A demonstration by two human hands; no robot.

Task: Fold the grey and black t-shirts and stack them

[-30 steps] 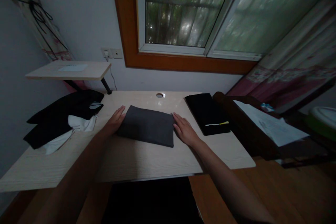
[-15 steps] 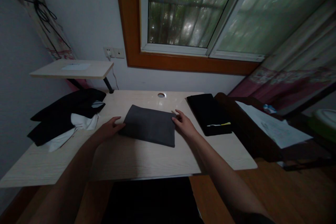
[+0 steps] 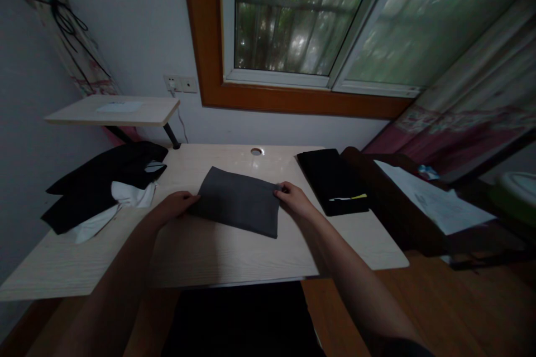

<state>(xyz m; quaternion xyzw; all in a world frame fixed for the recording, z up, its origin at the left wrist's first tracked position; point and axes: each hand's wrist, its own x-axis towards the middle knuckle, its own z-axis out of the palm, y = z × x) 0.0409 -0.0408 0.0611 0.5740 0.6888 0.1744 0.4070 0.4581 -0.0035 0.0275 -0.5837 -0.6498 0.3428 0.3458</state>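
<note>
The dark gray folded cloth (image 3: 238, 201) lies at the middle of the pale wooden desk (image 3: 247, 262), in front of you, between your hands. Its long axis runs left to right, roughly along the desk's front edge, with the right end turned slightly toward you; the left short side slants, its far corner lying farther right than its near one. Your forearms enter from the lower corners and converge on the two short sides. Your left hand (image 3: 173, 206), knuckles outward, is closed in a pinch on the left side; your right hand (image 3: 295, 199) pinches the right side close to the far corner, thumb over the top. Whether these edges are raised off the desk cannot be told. Black garments (image 3: 106, 173) lie left of your left hand; a black folder (image 3: 333, 178) lies right of your right hand.
</note>
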